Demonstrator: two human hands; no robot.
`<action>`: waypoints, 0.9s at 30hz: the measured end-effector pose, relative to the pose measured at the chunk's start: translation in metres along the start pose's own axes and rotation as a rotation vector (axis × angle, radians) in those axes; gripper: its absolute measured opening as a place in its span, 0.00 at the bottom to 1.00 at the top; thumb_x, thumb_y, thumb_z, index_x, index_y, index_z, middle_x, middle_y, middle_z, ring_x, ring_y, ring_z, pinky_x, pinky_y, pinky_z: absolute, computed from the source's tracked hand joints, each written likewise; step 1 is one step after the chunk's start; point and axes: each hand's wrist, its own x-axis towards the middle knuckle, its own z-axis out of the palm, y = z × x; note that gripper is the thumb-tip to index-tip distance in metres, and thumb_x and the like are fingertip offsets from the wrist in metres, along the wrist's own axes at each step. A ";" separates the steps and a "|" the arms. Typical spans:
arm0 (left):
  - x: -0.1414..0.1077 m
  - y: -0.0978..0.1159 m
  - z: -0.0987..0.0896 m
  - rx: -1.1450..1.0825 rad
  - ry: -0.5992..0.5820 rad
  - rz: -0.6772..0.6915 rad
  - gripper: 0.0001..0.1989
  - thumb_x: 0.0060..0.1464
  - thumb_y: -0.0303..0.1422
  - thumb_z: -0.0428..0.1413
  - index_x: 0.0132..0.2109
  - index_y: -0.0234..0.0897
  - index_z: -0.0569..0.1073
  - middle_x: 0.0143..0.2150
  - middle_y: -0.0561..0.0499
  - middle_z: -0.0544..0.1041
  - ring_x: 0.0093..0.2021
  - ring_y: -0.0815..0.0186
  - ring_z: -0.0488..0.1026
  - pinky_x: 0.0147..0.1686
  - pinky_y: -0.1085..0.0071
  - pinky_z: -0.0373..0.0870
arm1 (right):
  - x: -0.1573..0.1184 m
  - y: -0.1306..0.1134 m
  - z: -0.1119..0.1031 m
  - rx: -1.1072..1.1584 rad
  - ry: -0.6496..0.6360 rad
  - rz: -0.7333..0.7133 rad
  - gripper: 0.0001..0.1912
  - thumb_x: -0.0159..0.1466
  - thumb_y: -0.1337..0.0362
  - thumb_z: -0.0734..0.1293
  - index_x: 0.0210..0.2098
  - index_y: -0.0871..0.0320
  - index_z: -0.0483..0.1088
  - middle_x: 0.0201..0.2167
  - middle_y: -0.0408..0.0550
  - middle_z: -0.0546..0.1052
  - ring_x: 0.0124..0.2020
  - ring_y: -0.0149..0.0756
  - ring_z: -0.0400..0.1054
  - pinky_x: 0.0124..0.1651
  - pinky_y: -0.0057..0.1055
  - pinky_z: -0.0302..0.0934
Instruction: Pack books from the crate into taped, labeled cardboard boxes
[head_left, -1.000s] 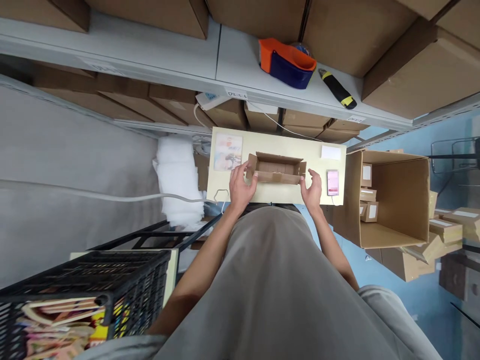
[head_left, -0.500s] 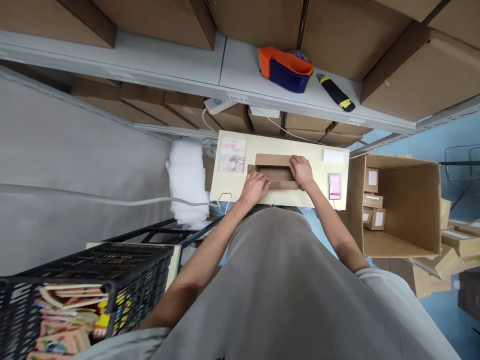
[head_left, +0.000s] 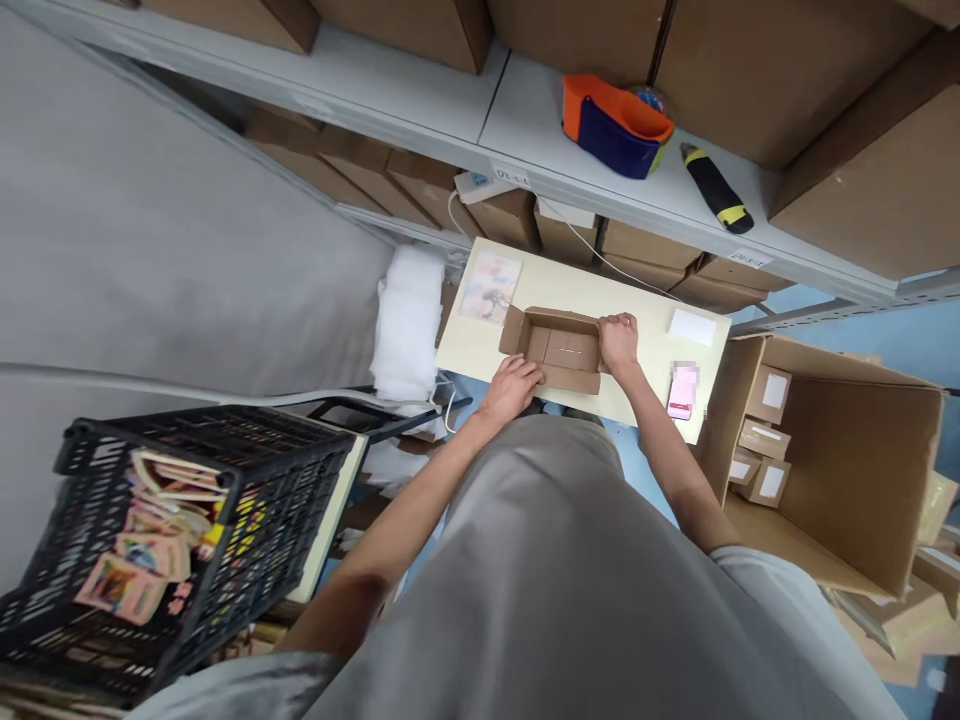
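An uncovered small cardboard box (head_left: 559, 347) lies on the cream-coloured table (head_left: 465, 350), its bare inside facing up. At the near left corner, my left hand (head_left: 513, 387) has its fingers closed over the near flap. My right hand (head_left: 619, 342) grips the box's right end, fingers curled over that side and partly hidden. A flap sticks out at the left end. Behind the box on the left is a printed picture card (head_left: 491, 287). To the right of my right hand lie a white slip (head_left: 691, 327) and a phone (head_left: 682, 391) with a pink screen.
A large open carton (head_left: 855, 470) holding several small labelled boxes stands at right. At lower left is a black crate (head_left: 292, 520) with colourful packets. White wrap (head_left: 409, 325) hangs left of the table. The shelf (head_left: 517, 125) above carries a tape dispenser (head_left: 619, 130) and a utility knife (head_left: 716, 190).
The view has tilted and shifted. My right hand has moved from the far right corner to the box's right end. The left end flap now shows, and the box's inside is more visible.
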 end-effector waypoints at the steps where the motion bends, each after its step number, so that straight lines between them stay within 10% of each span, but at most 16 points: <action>1: -0.001 -0.001 0.005 -0.003 -0.014 -0.014 0.12 0.66 0.22 0.57 0.42 0.43 0.84 0.45 0.43 0.84 0.53 0.50 0.77 0.66 0.47 0.73 | 0.001 0.001 0.002 -0.009 0.004 -0.007 0.08 0.70 0.71 0.71 0.45 0.59 0.82 0.43 0.56 0.85 0.54 0.53 0.76 0.70 0.49 0.56; 10: 0.001 -0.018 0.025 -0.068 -0.029 0.023 0.10 0.66 0.24 0.61 0.43 0.42 0.86 0.47 0.42 0.85 0.54 0.50 0.79 0.59 0.50 0.78 | -0.007 -0.003 -0.008 -0.062 -0.026 0.020 0.18 0.73 0.77 0.62 0.49 0.59 0.83 0.49 0.58 0.86 0.57 0.49 0.77 0.79 0.48 0.51; 18: 0.013 -0.037 -0.032 -0.352 0.179 0.011 0.24 0.72 0.22 0.47 0.63 0.42 0.82 0.60 0.43 0.82 0.52 0.59 0.83 0.61 0.61 0.80 | -0.031 -0.047 -0.035 0.042 0.127 0.096 0.20 0.79 0.67 0.58 0.56 0.61 0.82 0.62 0.65 0.83 0.62 0.55 0.74 0.81 0.58 0.51; 22: 0.018 -0.088 -0.060 -0.472 0.335 -0.102 0.30 0.67 0.18 0.43 0.65 0.41 0.80 0.67 0.43 0.79 0.64 0.58 0.80 0.70 0.59 0.76 | -0.034 -0.102 -0.051 0.122 0.207 0.079 0.21 0.82 0.63 0.58 0.58 0.60 0.81 0.61 0.63 0.84 0.64 0.54 0.75 0.82 0.58 0.50; 27: 0.046 -0.188 -0.047 -0.440 0.337 -0.498 0.26 0.62 0.21 0.50 0.65 0.35 0.77 0.66 0.34 0.78 0.70 0.46 0.75 0.75 0.50 0.70 | -0.025 -0.185 -0.058 0.168 0.229 0.062 0.21 0.83 0.60 0.58 0.59 0.56 0.82 0.62 0.59 0.85 0.65 0.52 0.76 0.82 0.57 0.54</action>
